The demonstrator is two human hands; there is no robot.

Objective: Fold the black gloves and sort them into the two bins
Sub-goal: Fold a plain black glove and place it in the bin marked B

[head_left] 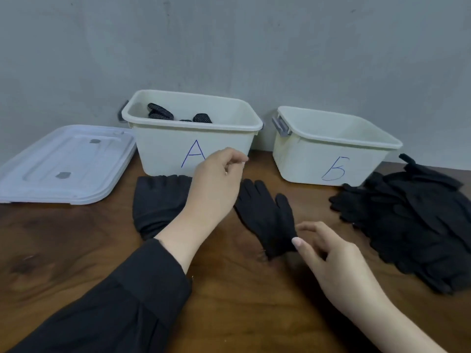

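A black glove (265,217) lies flat on the wooden table, its fingers pointing toward the bins. My right hand (328,261) sits at its cuff end, fingers relaxed, the fingertips at the cuff's edge. My left hand (216,182) hovers in front of bin A (163,151), fingers loosely curled with nothing visible in them. Under its wrist lies a second black piece (158,205) with a ruffled edge. Bin A holds dotted black gloves (160,112). Bin Б (305,159) stands to the right; no gloves show in its visible part. A pile of black gloves (413,225) lies at the right.
White lids (63,164) are stacked at the left of bin A. A grey wall stands right behind both bins. Bare wooden tabletop (63,250) stretches along the near left.
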